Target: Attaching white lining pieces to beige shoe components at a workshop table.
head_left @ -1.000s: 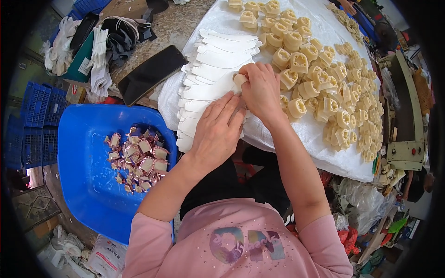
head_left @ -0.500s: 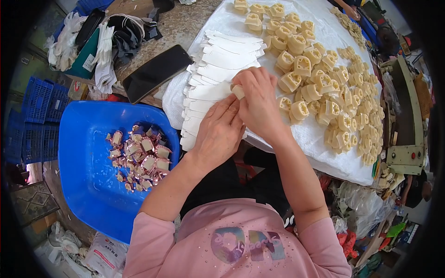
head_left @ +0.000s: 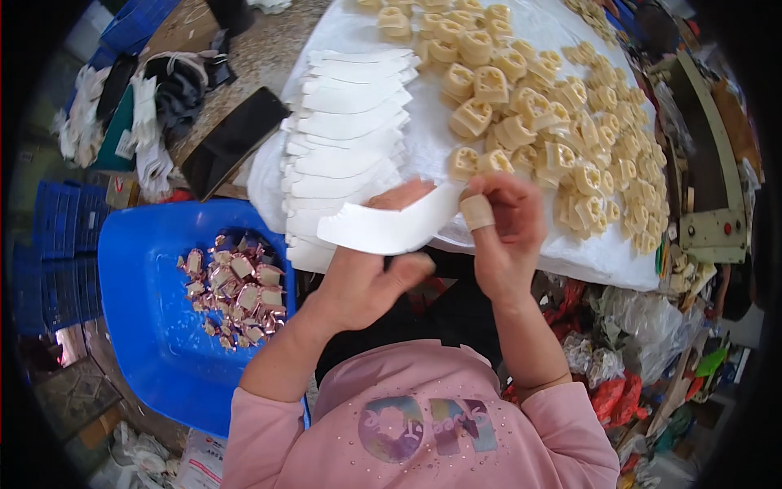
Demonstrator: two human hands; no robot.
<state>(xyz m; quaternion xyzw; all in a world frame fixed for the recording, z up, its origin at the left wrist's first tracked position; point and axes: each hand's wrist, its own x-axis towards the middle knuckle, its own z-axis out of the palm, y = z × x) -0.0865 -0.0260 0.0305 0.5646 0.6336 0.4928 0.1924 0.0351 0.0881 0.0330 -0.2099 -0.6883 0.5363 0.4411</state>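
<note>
White strip (head_left: 383, 230), curved, thin, looks like paper or maybe soft plastic, can't say which. It's up in front of the person, above the near edge of the table and lying across the back of the left hand in this view. Long axis runs roughly left to right, with the right end kicking up a bit.

The right hand (head_left: 507, 232) has that right end pinched between thumb and fingers, and there's a tan wrap (head_left: 477, 212) on the thumb. The left hand (head_left: 354, 281) is the one closer to the strip's middle and its loose left end, which pokes out past that hand. Its thumb is spread away from the fingers, so it's not clamped on anything I can see. Fingers are partly hidden behind the strip, so no idea if they're touching it. Hands are apart, with the strip bridging the gap.

Just beyond the left hand there's a fanned row of similar strips (head_left: 350, 155). Past the right hand: a big spread of cream pieces (head_left: 513, 130) on a white sheet (head_left: 269, 175).
</note>
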